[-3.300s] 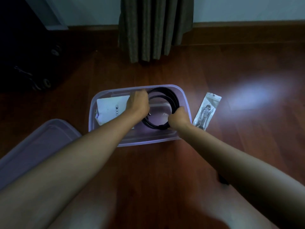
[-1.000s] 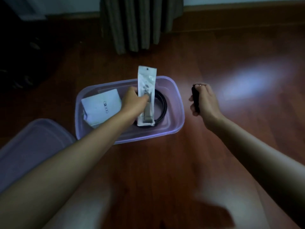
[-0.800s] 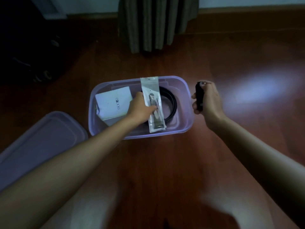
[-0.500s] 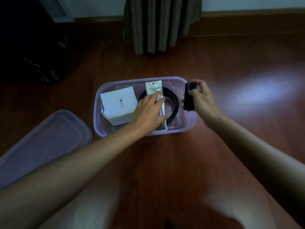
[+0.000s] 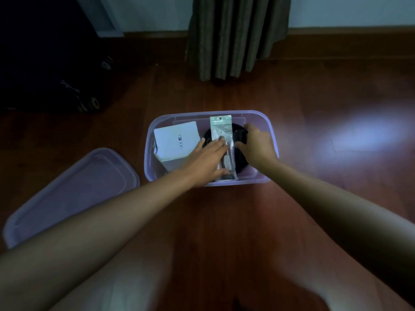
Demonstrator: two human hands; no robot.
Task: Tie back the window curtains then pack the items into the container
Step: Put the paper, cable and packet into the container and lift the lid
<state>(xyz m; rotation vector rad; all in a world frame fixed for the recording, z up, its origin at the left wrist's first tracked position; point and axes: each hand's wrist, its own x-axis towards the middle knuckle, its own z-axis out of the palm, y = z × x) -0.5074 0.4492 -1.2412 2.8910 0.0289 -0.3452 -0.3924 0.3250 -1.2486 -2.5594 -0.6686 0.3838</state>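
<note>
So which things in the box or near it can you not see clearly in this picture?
- Small black item, head view: the right hand covers most of it.
- Black cable coil: hidden under the clear packet and both hands.
- Print on the white box: too small to read.
- Left hand covers the packet's lower part.

Seen from a single head-worn wide-angle camera, looking forward and steeply down over both forearms to a wooden floor (image 5: 224, 221). Close on the clear container (image 5: 272, 133) at mid-frame, with its lid (image 5: 74, 189) at lower left. Farther off, along the top edge, a curtain (image 5: 235, 37) against the wall (image 5: 348, 10).
</note>
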